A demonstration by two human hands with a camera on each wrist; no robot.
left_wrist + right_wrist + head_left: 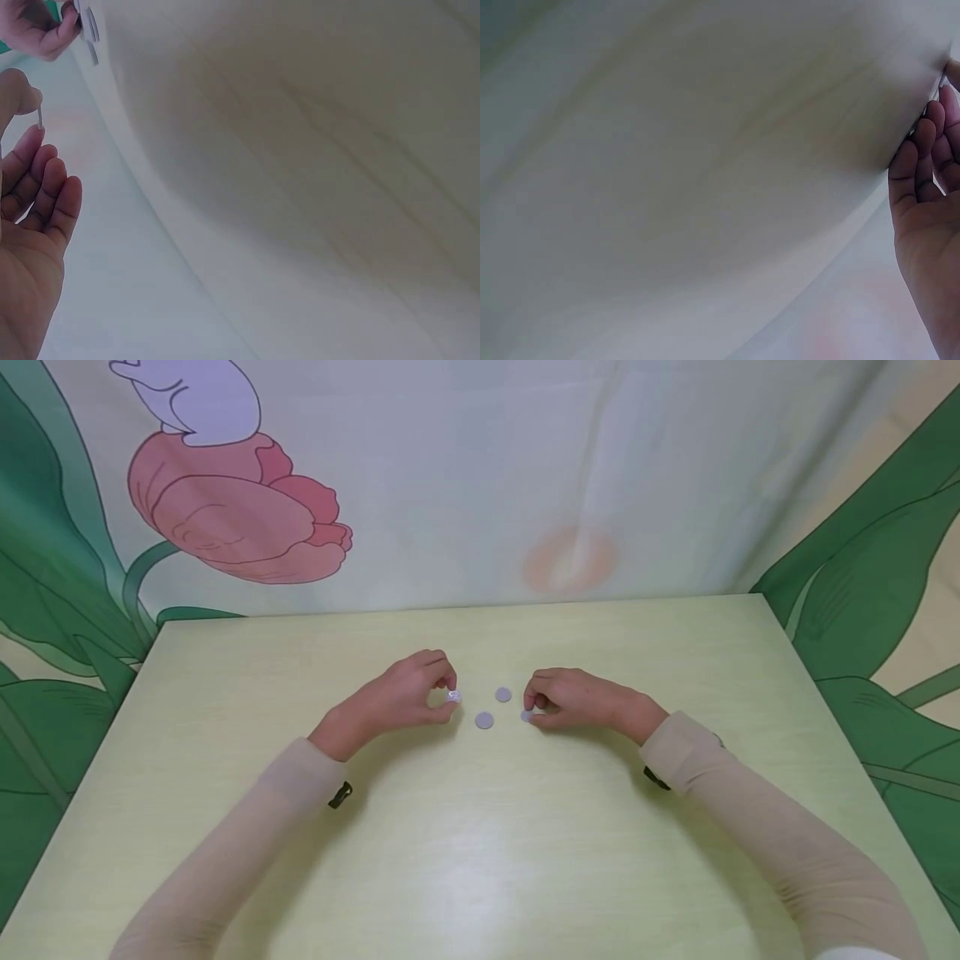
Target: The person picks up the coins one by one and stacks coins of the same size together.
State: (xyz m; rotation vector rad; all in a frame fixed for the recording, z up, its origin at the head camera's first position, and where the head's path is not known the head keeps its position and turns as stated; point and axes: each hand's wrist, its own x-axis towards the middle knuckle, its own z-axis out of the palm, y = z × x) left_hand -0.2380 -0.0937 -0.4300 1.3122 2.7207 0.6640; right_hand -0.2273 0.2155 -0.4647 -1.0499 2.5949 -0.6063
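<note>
Between thumb and index fingertips, my left hand (411, 691) pinches a shiny silver coin (453, 696) above the table; the left wrist view shows this thin coin (40, 117) edge-on. My right hand (581, 698) is down at the tabletop, its thumb and fingertips gripping the edge of a pale grey coin (527, 716), partly covered by the fingers. In the right wrist view, the right hand's fingertips (904, 154) touch the surface. Two more flat grey coins lie between the hands: a farther coin (503, 694) and a nearer coin (484, 721). Their markings are too small to read.
The pale wood-grain table (480, 860) extends around both hands. Behind its far edge hangs a light curtain (465, 485) printed with a flower and large green leaves. Dark straps or clips show at both sleeve cuffs.
</note>
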